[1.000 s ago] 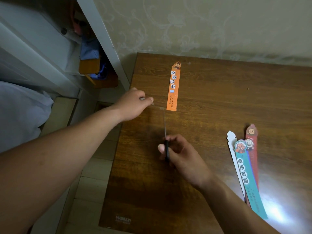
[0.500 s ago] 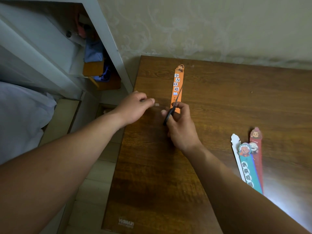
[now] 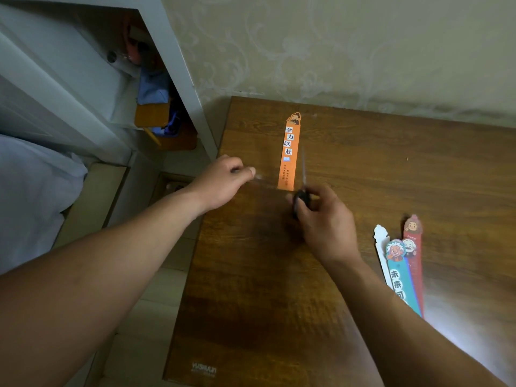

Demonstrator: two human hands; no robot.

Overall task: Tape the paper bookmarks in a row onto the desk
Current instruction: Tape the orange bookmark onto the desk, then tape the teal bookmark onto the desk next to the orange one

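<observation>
Lying flat on the far left part of the brown wooden desk (image 3: 391,169): one orange bookmark (image 3: 290,155), long axis running from the near side toward the wall (image 3: 335,51), cartoon head at the far end, black characters on white blocks down its face. Left hand (image 3: 223,180): at the desk's left edge, level with the bookmark's near end, fingers curled, thumb and forefinger pinched on what appears to be a clear strip of tape (image 3: 265,183); the strip is faint and runs from the fingertips toward the bookmark's near end. Right hand (image 3: 324,219): just below and to the right of that same end, fingers curled round the black handles of a pair of scissors (image 3: 303,191); the thin blades point toward the wall, just beside the bookmark's right edge, and whether they are parted cannot be told. Further items, well apart at the right of the desk, fanned and overlapping: white bookmark (image 3: 380,241), teal bookmark (image 3: 398,277) with a white-haired cartoon head on top, red bookmark (image 3: 415,247). Surroundings: pale patterned wall behind the desk; white shelf unit (image 3: 178,65) to the left with blue items inside; white bedding (image 3: 33,185) at the far left.
</observation>
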